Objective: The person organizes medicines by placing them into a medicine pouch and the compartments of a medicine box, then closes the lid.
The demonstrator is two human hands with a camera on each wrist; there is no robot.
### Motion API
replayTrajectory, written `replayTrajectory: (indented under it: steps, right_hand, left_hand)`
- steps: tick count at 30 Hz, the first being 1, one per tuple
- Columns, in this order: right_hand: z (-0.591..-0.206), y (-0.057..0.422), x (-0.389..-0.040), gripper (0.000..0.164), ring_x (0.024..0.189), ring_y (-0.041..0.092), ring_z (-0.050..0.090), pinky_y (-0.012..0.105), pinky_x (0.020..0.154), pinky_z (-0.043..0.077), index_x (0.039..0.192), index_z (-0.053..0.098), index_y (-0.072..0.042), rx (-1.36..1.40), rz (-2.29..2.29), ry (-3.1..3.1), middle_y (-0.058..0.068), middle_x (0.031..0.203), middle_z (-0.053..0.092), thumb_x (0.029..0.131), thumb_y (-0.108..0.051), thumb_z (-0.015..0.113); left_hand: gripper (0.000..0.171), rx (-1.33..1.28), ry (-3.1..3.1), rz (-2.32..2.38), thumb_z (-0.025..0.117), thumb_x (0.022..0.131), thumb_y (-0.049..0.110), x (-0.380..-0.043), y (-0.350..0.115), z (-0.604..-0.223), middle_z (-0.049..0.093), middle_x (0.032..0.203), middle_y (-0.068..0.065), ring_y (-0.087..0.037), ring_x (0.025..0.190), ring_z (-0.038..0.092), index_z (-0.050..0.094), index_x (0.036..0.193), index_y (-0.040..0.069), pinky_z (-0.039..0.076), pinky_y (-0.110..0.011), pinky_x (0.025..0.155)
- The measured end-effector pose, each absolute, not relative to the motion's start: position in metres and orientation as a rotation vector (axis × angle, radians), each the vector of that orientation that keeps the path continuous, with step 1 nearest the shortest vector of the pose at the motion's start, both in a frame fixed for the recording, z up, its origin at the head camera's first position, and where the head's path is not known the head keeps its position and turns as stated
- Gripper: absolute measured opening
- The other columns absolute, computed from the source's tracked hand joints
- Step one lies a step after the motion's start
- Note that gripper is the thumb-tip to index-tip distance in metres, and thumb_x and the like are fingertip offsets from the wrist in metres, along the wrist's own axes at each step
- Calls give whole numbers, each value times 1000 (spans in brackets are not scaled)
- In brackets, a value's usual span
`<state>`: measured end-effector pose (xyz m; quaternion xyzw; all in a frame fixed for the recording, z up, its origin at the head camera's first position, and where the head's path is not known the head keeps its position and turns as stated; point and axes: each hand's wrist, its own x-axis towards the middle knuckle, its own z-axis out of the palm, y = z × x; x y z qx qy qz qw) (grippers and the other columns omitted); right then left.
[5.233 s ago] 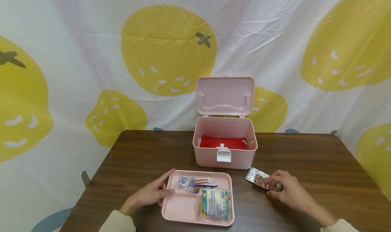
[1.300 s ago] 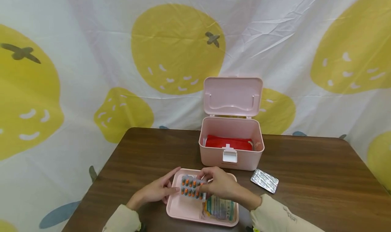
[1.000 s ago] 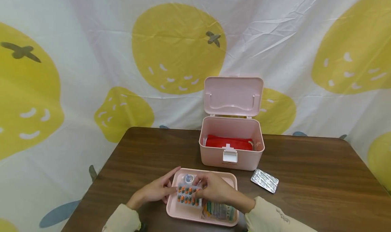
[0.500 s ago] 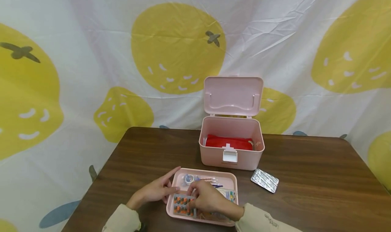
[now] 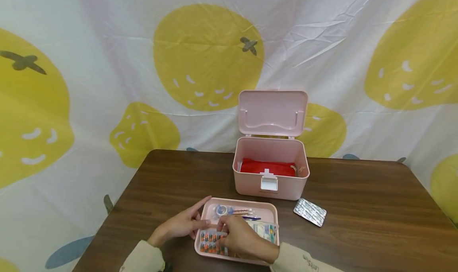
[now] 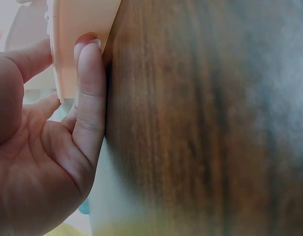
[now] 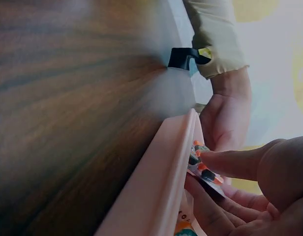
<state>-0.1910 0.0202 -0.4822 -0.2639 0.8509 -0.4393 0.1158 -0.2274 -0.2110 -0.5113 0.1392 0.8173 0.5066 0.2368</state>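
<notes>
A blister pack of orange-and-green capsules [image 5: 209, 242] lies low in the front left compartment of a pink tray [image 5: 204, 253]. My right hand [image 5: 237, 236] pinches its right end, thumb on the capsule side and fingers beneath, as the right wrist view shows. My left hand [image 5: 180, 223] holds the tray's left edge; in the left wrist view the thumb [image 6: 36, 60] is over the rim and fingers lie along the outer wall. Behind, the tray holds a clear packet with a round blue-white item [image 5: 222, 210] and thin sticks. A printed plastic packet [image 5: 265, 230] is partly hidden by my right hand.
A pink box [image 5: 270, 186] with its lid [image 5: 273, 113] raised stands behind the tray, a red pouch [image 5: 266, 167] inside. Right of it a second blister pack [image 5: 310, 212] lies foil side up on the wooden table [image 5: 365, 224]. A lemon-print cloth [image 5: 304, 21] hangs behind.
My right hand has picked up the capsule pack from the table at right, carried it left over the tray and lowered it into the front left compartment. My left hand stays at the tray.
</notes>
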Motion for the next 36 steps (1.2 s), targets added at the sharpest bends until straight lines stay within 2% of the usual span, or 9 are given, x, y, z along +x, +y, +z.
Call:
replayTrajectory:
  steps: [4,7,11,14,18,23,30,36]
  right_hand:
    - [-481,21,-191,17,57,-1,47,19,54,41,76,66,-9,-870,-1140,2601,-9,63,57,73,-6,83]
    - [-480,21,-190,13,63,-1,48,19,59,43,83,72,-8,-908,-1027,2647,-10,69,61,76,-13,82]
    - [-479,20,-188,10,60,-1,45,19,52,40,82,73,-8,-974,-943,2679,-10,65,58,78,-16,79]
    - [-479,20,-187,12,61,-1,49,19,53,43,83,74,-7,-1058,-897,2726,-7,68,63,78,-17,79]
    - [-478,23,-184,24,82,5,64,24,73,54,96,76,-5,-1133,-840,2783,1,89,74,79,-21,80]
    - [-474,28,-180,24,92,11,67,28,82,55,98,75,-5,-1218,-833,2818,2,94,74,82,-23,77]
    - [-467,46,-175,20,91,11,67,30,80,54,99,72,-6,-1373,-864,2879,1,95,72,85,-20,75]
    - [-459,77,-179,23,100,17,67,36,87,55,106,72,-10,-1389,-876,2985,3,104,72,86,-20,75]
  left_hand:
    - [79,386,2247,1392,67,95,28,-227,-210,-511,51,85,-8,-17,65,57,20,159,28,53,-30,55]
    - [80,400,2250,1396,67,95,27,-227,-210,-511,52,84,-8,-17,64,58,19,159,25,54,-30,55]
    - [80,409,2250,1401,67,95,26,-227,-209,-512,52,83,-8,-17,63,58,19,160,24,53,-30,54]
    - [81,410,2253,1400,67,95,26,-228,-209,-512,51,83,-8,-17,63,57,19,159,23,53,-30,54]
    - [81,406,2253,1400,68,95,26,-228,-210,-514,51,84,-8,-17,64,58,19,159,24,54,-30,54]
    - [80,405,2257,1403,68,95,25,-228,-210,-514,52,83,-8,-17,63,58,20,159,24,54,-30,53]
    - [79,423,2281,1396,67,96,24,-228,-210,-517,52,81,-8,-17,61,58,20,159,23,54,-30,53]
    - [80,417,2285,1392,68,95,26,-229,-210,-518,52,81,-8,-17,61,58,20,159,24,54,-31,53]
